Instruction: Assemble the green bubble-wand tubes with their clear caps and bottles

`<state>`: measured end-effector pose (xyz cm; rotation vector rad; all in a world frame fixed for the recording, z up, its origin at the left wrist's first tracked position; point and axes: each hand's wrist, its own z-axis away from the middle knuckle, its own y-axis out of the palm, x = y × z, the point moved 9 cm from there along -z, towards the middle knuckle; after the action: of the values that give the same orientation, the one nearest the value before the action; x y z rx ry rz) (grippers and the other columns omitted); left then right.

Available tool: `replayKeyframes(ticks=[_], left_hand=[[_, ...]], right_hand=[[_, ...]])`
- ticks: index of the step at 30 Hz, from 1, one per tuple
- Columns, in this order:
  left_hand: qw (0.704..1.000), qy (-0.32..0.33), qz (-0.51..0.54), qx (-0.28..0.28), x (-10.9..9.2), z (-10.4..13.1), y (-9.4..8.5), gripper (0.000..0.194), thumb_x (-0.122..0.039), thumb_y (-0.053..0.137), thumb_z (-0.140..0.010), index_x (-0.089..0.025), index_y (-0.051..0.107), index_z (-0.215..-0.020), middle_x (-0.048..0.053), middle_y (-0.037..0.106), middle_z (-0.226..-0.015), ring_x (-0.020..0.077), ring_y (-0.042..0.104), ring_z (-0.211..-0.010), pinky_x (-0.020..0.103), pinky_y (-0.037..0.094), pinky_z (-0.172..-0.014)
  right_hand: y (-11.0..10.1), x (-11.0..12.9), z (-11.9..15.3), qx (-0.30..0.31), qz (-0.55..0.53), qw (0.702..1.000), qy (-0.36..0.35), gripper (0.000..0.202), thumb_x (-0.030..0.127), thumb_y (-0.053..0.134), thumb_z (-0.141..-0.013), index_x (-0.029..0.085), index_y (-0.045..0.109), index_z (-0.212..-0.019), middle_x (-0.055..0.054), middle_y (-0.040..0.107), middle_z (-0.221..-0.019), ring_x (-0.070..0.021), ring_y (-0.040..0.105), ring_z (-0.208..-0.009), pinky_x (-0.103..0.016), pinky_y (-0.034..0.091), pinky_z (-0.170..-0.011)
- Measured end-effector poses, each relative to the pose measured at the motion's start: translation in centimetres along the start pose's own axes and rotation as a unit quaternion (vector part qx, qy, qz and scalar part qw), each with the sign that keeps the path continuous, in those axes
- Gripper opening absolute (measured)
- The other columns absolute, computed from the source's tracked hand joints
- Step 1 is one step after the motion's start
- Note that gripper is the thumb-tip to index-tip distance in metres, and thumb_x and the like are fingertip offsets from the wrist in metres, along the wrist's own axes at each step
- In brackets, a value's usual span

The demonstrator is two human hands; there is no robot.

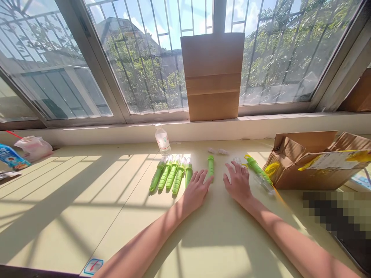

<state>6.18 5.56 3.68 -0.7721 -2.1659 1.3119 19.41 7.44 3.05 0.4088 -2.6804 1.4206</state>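
My left hand (pixel 198 190) lies over the table with its fingers stretched out and nothing in them. Its fingertips are beside a single green ribbed tube (pixel 211 164), and I cannot tell whether they touch it. To its left is a row of several green tubes with clear caps (pixel 172 175), the nearest partly hidden by this hand. My right hand (pixel 239 184) is open, fingers spread, close to a small clear plastic piece (pixel 237 160). Right of it lies another green tube (pixel 257 169) with a yellow part, and a clear plastic tube (pixel 266 184) beside it.
Two small clear pieces (pixel 218 151) lie behind the single tube. A water bottle (pixel 162 139) stands near the sill. An open cardboard box (pixel 313 166) with yellow material is at right. A cardboard sheet (pixel 213 77) leans on the window. Far left are a blue packet (pixel 13 156) and a pinkish bag (pixel 34 148).
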Motion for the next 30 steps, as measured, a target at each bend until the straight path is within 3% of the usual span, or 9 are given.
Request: replayKeyframes(ticks=[3, 6, 15, 21, 30], left_hand=[[0.999, 0.021, 0.029, 0.014, -0.4, 0.0, -0.2, 0.046, -0.015, 0.037, -0.088, -0.021, 0.044, -0.132, 0.013, 0.043, -0.138, 0.0281, 0.038, -0.129, 0.051, 0.033, -0.105], [0.998, 0.03, 0.037, 0.028, -0.7, 0.0, -0.3, 0.043, -0.02, 0.033, -0.092, -0.022, 0.043, -0.134, 0.012, 0.042, -0.139, 0.0273, 0.037, -0.13, 0.051, 0.032, -0.105], [0.999, 0.009, 0.01, 0.05, -0.6, 0.1, 0.3, 0.042, -0.025, 0.03, -0.094, -0.019, 0.043, -0.133, 0.015, 0.044, -0.136, 0.0282, 0.041, -0.126, 0.051, 0.03, -0.104], [0.999, 0.013, 0.003, 0.052, -0.6, 0.1, 0.3, 0.042, -0.029, 0.029, -0.095, -0.019, 0.042, -0.133, 0.014, 0.044, -0.136, 0.028, 0.039, -0.126, 0.05, 0.03, -0.104], [0.998, 0.03, 0.006, 0.054, -0.9, 0.0, 0.2, 0.037, -0.03, 0.03, -0.096, -0.024, 0.046, -0.128, 0.008, 0.046, -0.137, 0.0254, 0.041, -0.123, 0.049, 0.032, -0.102]], right_hand=[[-0.8, -2.8, -0.3, -0.065, 0.035, 0.992, 0.099, 0.043, 0.032, 0.038, -0.089, 0.016, 0.047, -0.127, -0.017, 0.041, -0.134, -0.0302, 0.037, -0.126, -0.055, 0.021, -0.105], [-0.2, -5.0, -0.4, -0.069, 0.041, 0.985, 0.154, 0.045, 0.035, 0.035, -0.09, 0.015, 0.044, -0.129, -0.019, 0.043, -0.132, -0.0309, 0.04, -0.123, -0.057, 0.024, -0.103], [1.5, -5.5, -0.6, -0.045, 0.064, 0.989, 0.125, 0.045, 0.04, 0.032, -0.09, 0.018, 0.042, -0.128, -0.017, 0.043, -0.13, -0.0277, 0.035, -0.127, -0.053, 0.021, -0.105], [1.5, -5.7, -1.0, -0.031, 0.069, 0.991, 0.114, 0.047, 0.038, 0.033, -0.09, 0.01, 0.045, -0.127, -0.021, 0.045, -0.127, -0.0303, 0.036, -0.126, -0.051, 0.023, -0.106], [2.0, -6.2, -0.8, 0.024, 0.055, 0.986, 0.158, 0.049, 0.038, 0.032, -0.091, 0.013, 0.043, -0.13, -0.022, 0.043, -0.131, -0.0347, 0.042, -0.121, -0.059, 0.018, -0.102]])
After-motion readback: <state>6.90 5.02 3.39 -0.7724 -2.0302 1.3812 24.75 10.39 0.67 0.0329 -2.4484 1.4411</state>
